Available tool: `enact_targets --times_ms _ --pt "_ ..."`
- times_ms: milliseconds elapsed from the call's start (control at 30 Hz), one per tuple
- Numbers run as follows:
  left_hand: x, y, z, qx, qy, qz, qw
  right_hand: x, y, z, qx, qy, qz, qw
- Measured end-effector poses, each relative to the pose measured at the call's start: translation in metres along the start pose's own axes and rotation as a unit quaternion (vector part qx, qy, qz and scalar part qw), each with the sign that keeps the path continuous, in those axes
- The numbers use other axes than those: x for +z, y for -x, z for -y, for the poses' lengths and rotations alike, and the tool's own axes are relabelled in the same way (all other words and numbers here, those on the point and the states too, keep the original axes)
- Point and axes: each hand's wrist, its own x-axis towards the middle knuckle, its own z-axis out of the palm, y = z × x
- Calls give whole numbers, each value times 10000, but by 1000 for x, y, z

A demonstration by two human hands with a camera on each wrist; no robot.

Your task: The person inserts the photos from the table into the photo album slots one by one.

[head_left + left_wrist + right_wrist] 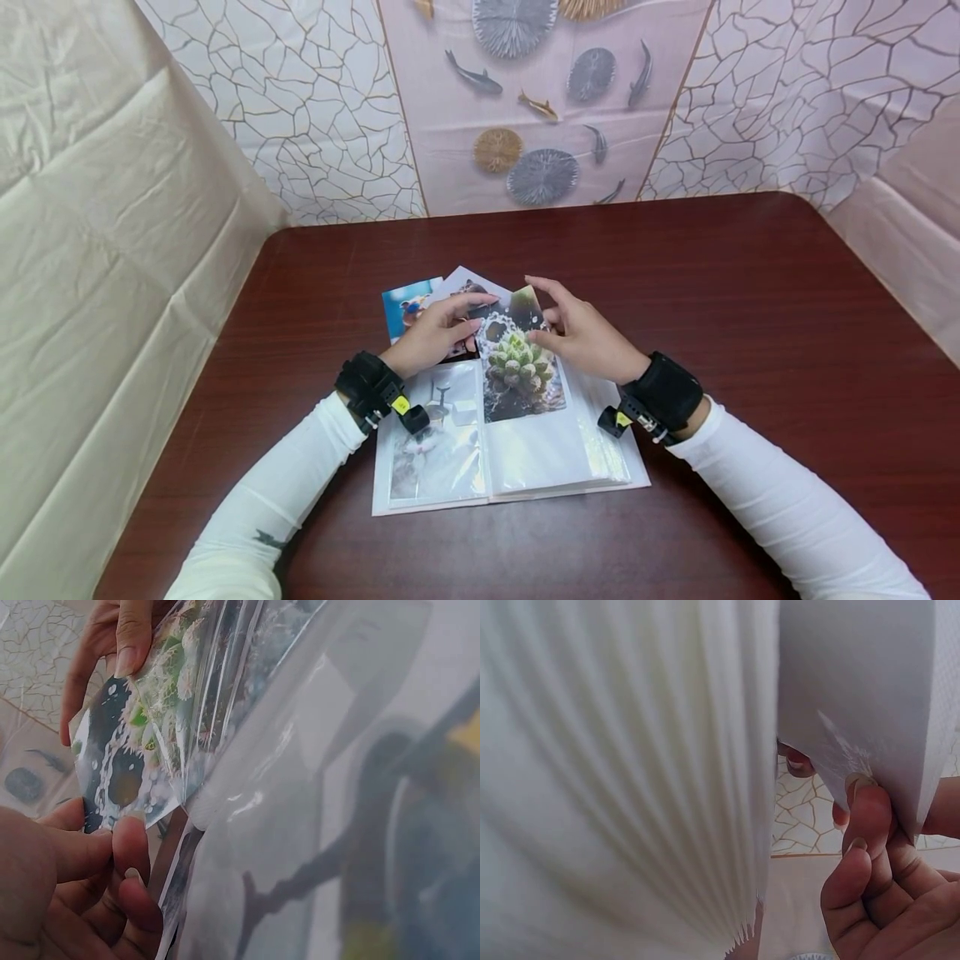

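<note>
An open photo album [536, 458] lies on the table, its clear sleeves shining. A photo of a green succulent with a water splash [521, 371] sits partly inside the right page's sleeve, its upper part sticking out past the top. My left hand [441, 332] pinches the photo's upper left side; in the left wrist view, thumb and fingers [129, 840] close on its edge. The right hand [592, 337] grips the upper right side, thumb on the picture face. From the right wrist view, my right fingers [870, 817] curl behind a white sheet [855, 675], beside the fanned pages [630, 765].
Loose photos lie behind the album, one with a blue background [397, 310] and another pale one [461, 277], partly covered by the left hand. The left page holds a greyish picture [435, 462] under plastic. Patterned cloth [540, 108] hangs behind the dark red table [750, 275].
</note>
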Motion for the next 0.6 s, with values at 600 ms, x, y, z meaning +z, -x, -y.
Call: enact_targets --times_ms 600 --pt "0 0 3 193 -108 287 9993 1 1 -7 -239 -148 99 9996"
